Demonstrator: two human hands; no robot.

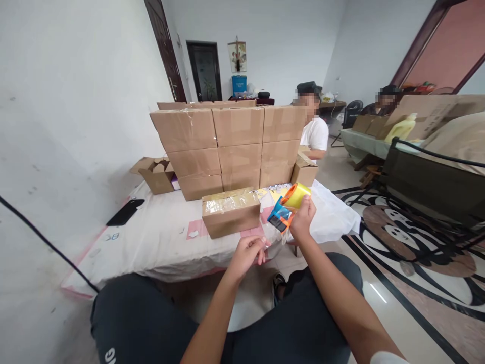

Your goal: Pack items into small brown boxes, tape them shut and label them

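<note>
My right hand [303, 215] is wrapped round a tape dispenser [282, 216] with blue and orange parts and a yellow roll of tape [298, 194]. It is held up in the air just right of a long cardboard box [232, 215], whose top has shiny clear tape across it. My left hand [249, 254] is below the box's front edge, its fingers curled and pressed together. Whatever is between those fingertips, perhaps a bit of clear tape, is too small to make out.
Stacked cardboard boxes [238, 146] stand behind on the cloth-covered table [151, 242]. An opened carton [157, 174] and a black phone [126, 212] are at the left. Another box [305, 169] stands right. A person in a white shirt [316, 136] sits beyond; another sits farther right.
</note>
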